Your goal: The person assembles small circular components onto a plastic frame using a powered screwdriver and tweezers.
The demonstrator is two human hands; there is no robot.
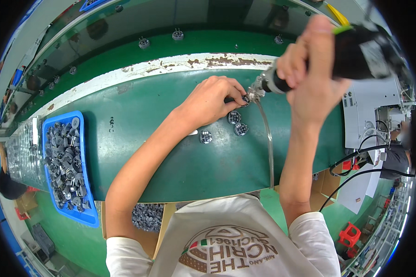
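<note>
My right hand (314, 76) is wrapped round a black electric screwdriver (363, 55), lying sideways in the picture, with a metal nosepiece (258, 88) at its tip. A clear tube (266, 138) runs from the nosepiece toward the table's near edge. Under the tip, the fingers of my left hand (215, 99) pinch a small round black part (246, 99), partly covered by fingers and nosepiece. Close by on the green table lie three similar round parts: one (234, 117) below my left fingertips, another (240, 129) touching it, and a third (205, 136) farther left.
A blue tray (90, 205) heaped with grey and black parts stands at the left. Beyond a chipped white ledge (171, 63), a green belt carries several round parts (177, 34). Grey equipment (372, 97) with black cables is at right; a box of grey pieces (148, 217) sits below the table edge.
</note>
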